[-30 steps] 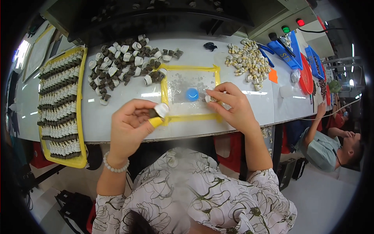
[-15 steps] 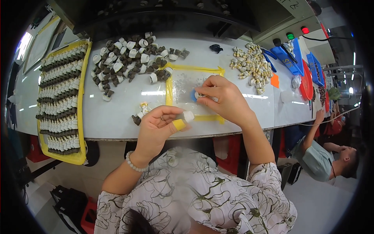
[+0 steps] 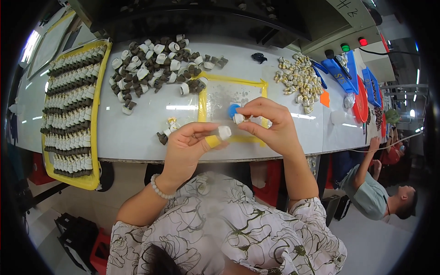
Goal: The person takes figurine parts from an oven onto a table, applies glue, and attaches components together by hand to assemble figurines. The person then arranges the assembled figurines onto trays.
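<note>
My left hand [image 3: 185, 144], with yellow tape round the thumb, pinches a small white plastic part [image 3: 224, 133] at the near edge of a yellow-taped square [image 3: 200, 103] on the table. In my right hand [image 3: 274, 124], thumb and fingertips close on a small white piece [image 3: 239, 118] above the square. Right behind that piece is a round blue thing [image 3: 233, 110]; whether the two touch I cannot tell. The two held parts are a little apart. Left of the square, by my left hand, lies a small white, dark and yellow figure [image 3: 172, 123].
A heap of white-and-dark-brown parts [image 3: 160, 59] lies back left; white-and-yellow pieces [image 3: 300, 78] are heaped back right. Rows of figures fill a yellow-rimmed tray [image 3: 97, 133] at left. Blue bins [image 3: 343, 75] and a red basin [image 3: 360, 101] stand right. A co-worker [image 3: 369, 190] sits beyond.
My right hand has come down toward me, bringing its white piece nearer the left hand's part. More of the round blue thing shows. My left hand has hardly moved.
</note>
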